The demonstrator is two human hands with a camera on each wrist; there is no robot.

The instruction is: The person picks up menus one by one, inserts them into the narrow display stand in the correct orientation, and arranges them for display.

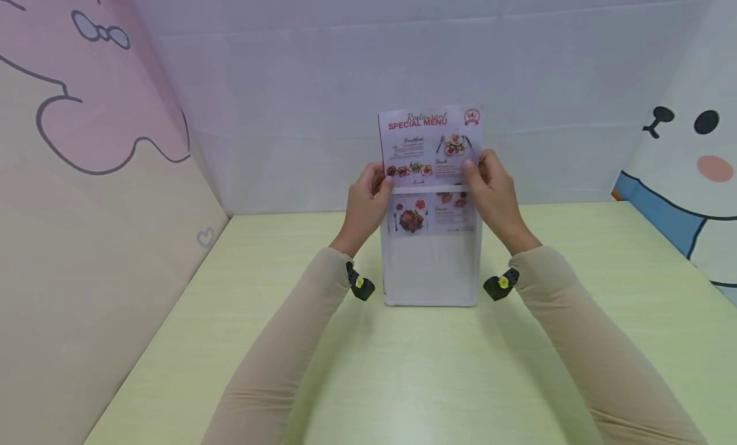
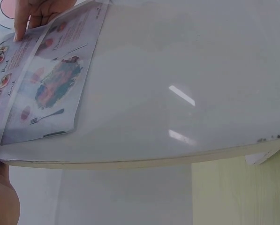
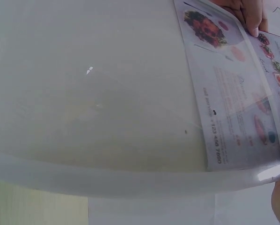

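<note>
We see a printed menu sheet point(image 1: 430, 152) sitting halfway down inside a clear upright holder point(image 1: 432, 266), which stands on the pale green table point(image 1: 403, 368) near the back wall point(image 1: 357, 80). Our left hand point(image 1: 366, 201) pinches the sheet's left edge, thumb curled over the front. Our right hand point(image 1: 495, 190) pinches the right edge the same way. The 2 wrist views show the sheet behind the glossy plastic, a fingertip on each side.
</note>
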